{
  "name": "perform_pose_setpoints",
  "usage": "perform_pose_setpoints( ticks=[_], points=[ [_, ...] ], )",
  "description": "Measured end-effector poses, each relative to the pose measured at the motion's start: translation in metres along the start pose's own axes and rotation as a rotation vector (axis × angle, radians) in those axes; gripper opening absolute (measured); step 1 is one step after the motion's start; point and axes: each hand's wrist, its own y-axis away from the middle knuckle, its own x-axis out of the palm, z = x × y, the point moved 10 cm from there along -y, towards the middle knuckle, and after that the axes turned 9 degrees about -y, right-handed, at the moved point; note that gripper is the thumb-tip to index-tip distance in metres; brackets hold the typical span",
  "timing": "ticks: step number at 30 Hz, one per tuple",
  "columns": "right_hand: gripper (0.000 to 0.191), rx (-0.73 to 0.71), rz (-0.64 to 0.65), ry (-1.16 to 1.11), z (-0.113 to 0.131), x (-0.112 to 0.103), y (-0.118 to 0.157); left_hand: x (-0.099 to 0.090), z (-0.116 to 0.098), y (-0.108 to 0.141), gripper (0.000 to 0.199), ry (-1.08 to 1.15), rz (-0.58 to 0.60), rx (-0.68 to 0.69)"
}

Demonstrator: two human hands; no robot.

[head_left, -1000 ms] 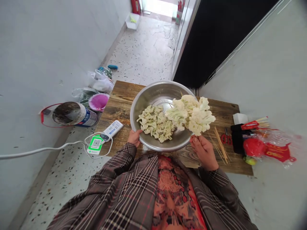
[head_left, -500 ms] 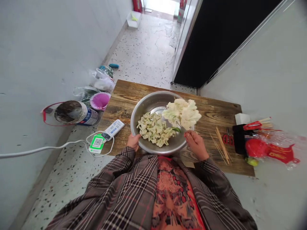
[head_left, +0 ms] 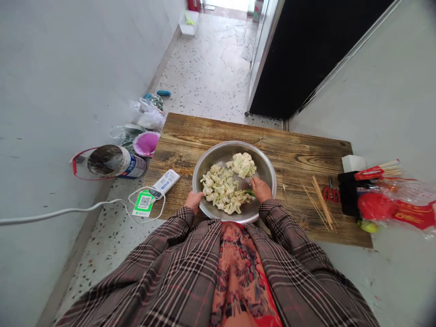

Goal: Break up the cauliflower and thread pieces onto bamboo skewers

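Observation:
A wide metal basin [head_left: 235,147] stands on the wooden table in front of me, with cut cauliflower florets [head_left: 223,188] heaped in its left and near part. My left hand [head_left: 194,201] is closed on the basin's rim at the near left. Over the basin's right side, my right hand [head_left: 261,189] is closed round the thin ends of a bunch of cauliflower skewers [head_left: 242,165]; their pale heads are inside the basin, behind the heap. A green piece [head_left: 250,192] lies beside the heap, close to the right hand.
On the wooden table [head_left: 306,156] lie bamboo skewers [head_left: 323,204], red-handled scissors [head_left: 330,193], a black container [head_left: 348,193], red packaging [head_left: 373,206] and a white device [head_left: 165,182] with a cord. A paint bucket [head_left: 132,165] and pink bin [head_left: 146,144] stand left; a black door [head_left: 306,50] is beyond.
My right hand has lowered the cauliflower skewers into the basin, moving left and away from me. The basin sits slightly nearer the middle of the table. My left hand keeps its grip on the rim.

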Motion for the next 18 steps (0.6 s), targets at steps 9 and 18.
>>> perform_pose_setpoints(
  ticks=[9,18],
  points=[
    [0.033,-0.093,0.131,-0.172,-0.009,0.022,-0.018,0.0,0.003,-0.003,0.033,-0.054,0.026,-0.026],
    [0.026,-0.031,0.063,-0.094,-0.011,0.017,-0.022,-0.002,0.003,-0.002,0.03,-0.06,0.014,-0.037]
  ],
)
